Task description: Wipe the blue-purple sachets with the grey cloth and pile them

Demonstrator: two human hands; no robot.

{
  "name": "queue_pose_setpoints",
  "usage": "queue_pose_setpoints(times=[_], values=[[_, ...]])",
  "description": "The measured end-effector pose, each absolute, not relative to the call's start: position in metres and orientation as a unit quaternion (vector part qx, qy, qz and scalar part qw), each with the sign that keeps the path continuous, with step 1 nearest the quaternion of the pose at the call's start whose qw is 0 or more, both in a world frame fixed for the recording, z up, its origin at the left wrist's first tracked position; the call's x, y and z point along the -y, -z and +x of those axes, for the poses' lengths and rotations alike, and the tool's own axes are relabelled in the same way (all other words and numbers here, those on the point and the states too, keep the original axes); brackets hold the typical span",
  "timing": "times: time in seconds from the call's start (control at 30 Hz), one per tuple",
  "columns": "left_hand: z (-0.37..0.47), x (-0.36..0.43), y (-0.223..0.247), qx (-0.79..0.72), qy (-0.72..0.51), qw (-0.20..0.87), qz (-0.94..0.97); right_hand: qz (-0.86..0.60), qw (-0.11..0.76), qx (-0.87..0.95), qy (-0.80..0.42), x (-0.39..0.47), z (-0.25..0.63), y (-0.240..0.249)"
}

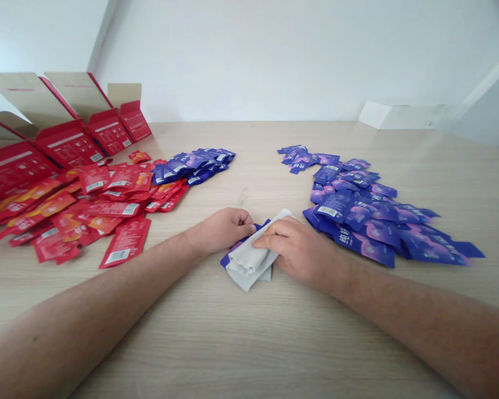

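Near the middle of the table, my right hand (301, 249) presses a folded white cloth (251, 256) down on a purple sachet (225, 259). Most of that sachet is hidden under the cloth; only its left edge and a bit of its upper end show. At the sachet's upper left, my left hand (224, 230) is closed, thumb and finger pinching its edge. A heap of purple sachets (353, 205) lies just right of my right hand. A smaller stack of purple sachets (195, 164) rests beyond my left hand.
Red sachets (120, 249) are spread in a pile on the left. Behind them stand several open red boxes (70, 143) with raised flaps. A white box (399, 115) lies at the back right by the wall. Pale wood covers the tabletop (249, 343).
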State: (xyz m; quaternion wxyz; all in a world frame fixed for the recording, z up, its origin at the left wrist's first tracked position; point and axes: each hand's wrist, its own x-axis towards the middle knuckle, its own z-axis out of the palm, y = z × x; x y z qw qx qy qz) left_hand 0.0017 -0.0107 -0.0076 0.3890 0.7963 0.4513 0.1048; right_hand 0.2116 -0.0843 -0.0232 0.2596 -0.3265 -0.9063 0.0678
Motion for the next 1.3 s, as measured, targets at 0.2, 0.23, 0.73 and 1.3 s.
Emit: queue_pose_setpoints(times=[0.2, 0.23, 0.73, 1.3], values=[[0.001, 0.0099, 0.0094, -0.444, -0.112, 0.382, 0.803, -0.31, 0.248, 0.916, -0.064, 0.0849, 0.2108, 0.0236], [0.0009, 0.01, 0.0094, -0.448, -0.112, 0.386, 0.799, -0.325, 0.257, 0.908, -0.063, 0.0838, 0.2116, 0.0239], [0.0012, 0.0111, 0.0092, -0.444, -0.116, 0.399, 0.793, -0.334, 0.258, 0.905, -0.061, 0.0819, 0.2127, 0.0248], [0.001, 0.012, 0.0089, -0.449, -0.113, 0.401, 0.79, -0.337, 0.26, 0.903, -0.059, 0.0833, 0.2126, 0.024]])
